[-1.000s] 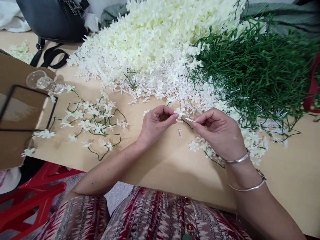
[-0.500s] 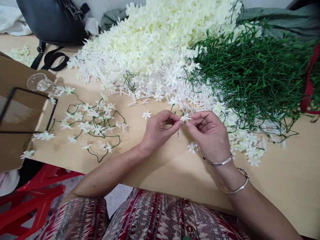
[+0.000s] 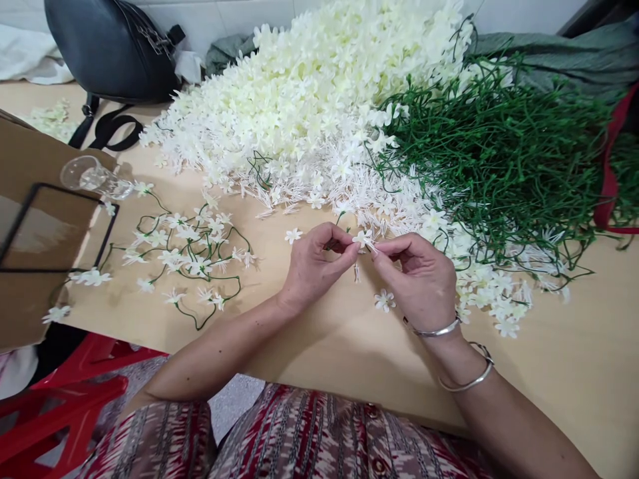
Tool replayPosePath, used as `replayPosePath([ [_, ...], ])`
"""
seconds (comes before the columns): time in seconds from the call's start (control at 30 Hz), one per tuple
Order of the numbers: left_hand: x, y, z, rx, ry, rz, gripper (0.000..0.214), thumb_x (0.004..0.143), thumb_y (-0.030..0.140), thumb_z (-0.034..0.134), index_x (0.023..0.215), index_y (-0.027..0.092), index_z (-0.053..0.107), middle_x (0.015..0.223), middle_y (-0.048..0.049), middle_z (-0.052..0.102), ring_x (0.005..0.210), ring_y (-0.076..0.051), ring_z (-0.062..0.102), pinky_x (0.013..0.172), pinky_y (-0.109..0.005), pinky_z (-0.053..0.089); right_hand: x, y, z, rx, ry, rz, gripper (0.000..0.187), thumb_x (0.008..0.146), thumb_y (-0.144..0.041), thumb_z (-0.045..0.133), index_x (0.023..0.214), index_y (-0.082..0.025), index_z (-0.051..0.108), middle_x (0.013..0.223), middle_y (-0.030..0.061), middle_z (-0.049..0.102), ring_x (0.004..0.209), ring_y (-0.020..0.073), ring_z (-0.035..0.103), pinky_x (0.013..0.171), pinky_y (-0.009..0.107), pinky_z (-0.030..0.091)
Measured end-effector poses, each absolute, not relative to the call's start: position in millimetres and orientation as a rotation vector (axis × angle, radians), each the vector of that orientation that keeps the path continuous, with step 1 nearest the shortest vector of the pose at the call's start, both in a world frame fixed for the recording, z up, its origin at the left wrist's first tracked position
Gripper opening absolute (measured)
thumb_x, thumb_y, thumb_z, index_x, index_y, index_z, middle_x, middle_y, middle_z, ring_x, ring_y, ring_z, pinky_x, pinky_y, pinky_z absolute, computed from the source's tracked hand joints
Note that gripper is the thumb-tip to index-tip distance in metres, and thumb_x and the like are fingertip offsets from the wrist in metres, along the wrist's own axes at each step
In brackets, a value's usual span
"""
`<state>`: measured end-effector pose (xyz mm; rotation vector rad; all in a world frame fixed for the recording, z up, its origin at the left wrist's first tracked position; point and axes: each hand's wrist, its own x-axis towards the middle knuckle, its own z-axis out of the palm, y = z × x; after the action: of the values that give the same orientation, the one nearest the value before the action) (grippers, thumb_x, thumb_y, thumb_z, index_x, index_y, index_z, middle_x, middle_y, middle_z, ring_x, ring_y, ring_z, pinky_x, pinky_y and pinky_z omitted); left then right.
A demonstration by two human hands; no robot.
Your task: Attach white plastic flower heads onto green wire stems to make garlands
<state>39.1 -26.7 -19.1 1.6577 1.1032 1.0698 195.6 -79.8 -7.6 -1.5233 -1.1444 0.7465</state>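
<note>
Between the thumb and forefinger of my left hand (image 3: 318, 269) is pinched a small white artificial flower (image 3: 362, 237). My right hand (image 3: 418, 276) meets it from the other side, its fingertips closed on thin white stamen strands (image 3: 372, 247) at the flower. Whether the strands are seated in the flower cannot be made out. Bits of green stem show behind my left fingers. One loose flower (image 3: 385, 300) lies on the table below my hands, and another loose flower (image 3: 293, 235) is left of them.
A big heap of white petals (image 3: 319, 100) rises behind my hands, with white stamens (image 3: 279, 179) along its front. Green stems (image 3: 504, 153) pile up at the right. Stemmed flowers (image 3: 187, 243) lie on the left, near a tipped clear cup (image 3: 92, 176), cardboard box (image 3: 34, 233) and black bag (image 3: 112, 53).
The flower has turned so its petals show more openly at my left fingertips. My right fingertips have drawn slightly to the right. The whole view has shifted a little.
</note>
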Motion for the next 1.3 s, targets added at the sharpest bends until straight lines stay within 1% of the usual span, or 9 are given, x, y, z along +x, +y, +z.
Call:
replayPosePath([
  [0.2, 39, -26, -23, 1.861, 1.071, 1.113, 0.014, 0.089, 0.024, 0.073, 0.079, 0.021, 0.063, 0.074, 0.0008, 0.069, 0.066, -0.011, 0.062, 0.064, -0.024, 0.051, 197, -79, -9, -1.626, -1.207, 0.692, 0.007, 0.082, -0.028, 0.074, 0.076, -0.026, 0.070, 0.074, 0.0004, 0.075, 0.067, 0.0198, 0.066, 0.069, 0.036, 0.058],
  [0.4, 39, -25, -25, 2.019, 0.980, 1.153, 0.007, 0.089, 0.017, 0.068, 0.084, 0.020, 0.067, 0.081, -0.0020, 0.074, 0.073, -0.013, 0.069, 0.070, -0.025, 0.056, 194, -78, -11, -1.611, -1.195, 0.710, 0.008, 0.084, -0.029, 0.072, 0.077, -0.027, 0.069, 0.073, 0.0011, 0.075, 0.067, 0.0204, 0.066, 0.067, 0.035, 0.058],
  [0.53, 39, -26, -23, 1.802, 0.972, 1.106, 0.005, 0.090, 0.022, 0.072, 0.089, 0.020, 0.068, 0.090, -0.0042, 0.077, 0.082, -0.014, 0.072, 0.079, -0.027, 0.058, 194, -76, -13, -1.543, -1.154, 0.762, 0.008, 0.086, -0.031, 0.072, 0.080, -0.027, 0.069, 0.074, 0.0017, 0.075, 0.067, 0.0201, 0.066, 0.066, 0.035, 0.057],
  [0.67, 38, -27, -22, 1.681, 1.015, 1.046, 0.007, 0.090, 0.025, 0.072, 0.087, 0.020, 0.068, 0.089, -0.0028, 0.077, 0.078, -0.013, 0.070, 0.078, -0.026, 0.057, 196, -76, -13, -1.540, -1.196, 0.758, 0.009, 0.088, -0.034, 0.072, 0.082, -0.027, 0.069, 0.076, 0.0012, 0.074, 0.070, 0.0201, 0.066, 0.068, 0.035, 0.056],
  [0.77, 38, -26, -22, 1.598, 1.033, 1.021, 0.012, 0.089, 0.030, 0.075, 0.089, 0.020, 0.068, 0.092, -0.0025, 0.078, 0.081, -0.013, 0.072, 0.081, -0.026, 0.058, 197, -76, -13, -1.540, -1.269, 0.725, 0.009, 0.091, -0.032, 0.071, 0.084, -0.027, 0.069, 0.078, 0.0015, 0.072, 0.074, 0.0204, 0.065, 0.070, 0.035, 0.055],
  [0.93, 38, -24, -24, 1.489, 0.980, 1.031, 0.021, 0.090, 0.036, 0.079, 0.105, 0.021, 0.074, 0.101, -0.0047, 0.081, 0.090, -0.015, 0.075, 0.085, -0.026, 0.060, 198, -75, -14, -1.518, -1.320, 0.687, 0.012, 0.092, -0.028, 0.071, 0.081, -0.025, 0.066, 0.081, 0.0021, 0.069, 0.076, 0.0194, 0.063, 0.070, 0.034, 0.052],
  [1.03, 37, -22, -28, 1.521, 0.911, 1.040, 0.021, 0.092, 0.040, 0.079, 0.101, 0.021, 0.078, 0.099, -0.0054, 0.081, 0.088, -0.015, 0.075, 0.086, -0.028, 0.061, 197, -74, -17, -1.483, -1.314, 0.664, 0.014, 0.091, -0.025, 0.072, 0.079, -0.025, 0.066, 0.083, 0.0021, 0.069, 0.078, 0.0190, 0.064, 0.071, 0.033, 0.051],
  [1.2, 39, -19, -33, 1.551, 0.894, 1.139, 0.022, 0.090, 0.044, 0.082, 0.095, 0.022, 0.082, 0.094, -0.0056, 0.077, 0.087, -0.014, 0.072, 0.078, -0.024, 0.060, 195, -70, -24, -1.407, -1.249, 0.645, 0.011, 0.087, -0.025, 0.077, 0.078, -0.024, 0.070, 0.092, 0.0037, 0.070, 0.086, 0.0190, 0.068, 0.073, 0.033, 0.054],
  [1.3, 40, -19, -34, 1.500, 0.883, 1.122, 0.021, 0.091, 0.043, 0.081, 0.097, 0.023, 0.082, 0.094, -0.0049, 0.080, 0.084, -0.014, 0.073, 0.075, -0.024, 0.059, 195, -69, -28, -1.398, -1.244, 0.649, 0.010, 0.087, -0.026, 0.078, 0.079, -0.024, 0.072, 0.095, 0.0046, 0.071, 0.088, 0.0196, 0.068, 0.073, 0.033, 0.054],
])
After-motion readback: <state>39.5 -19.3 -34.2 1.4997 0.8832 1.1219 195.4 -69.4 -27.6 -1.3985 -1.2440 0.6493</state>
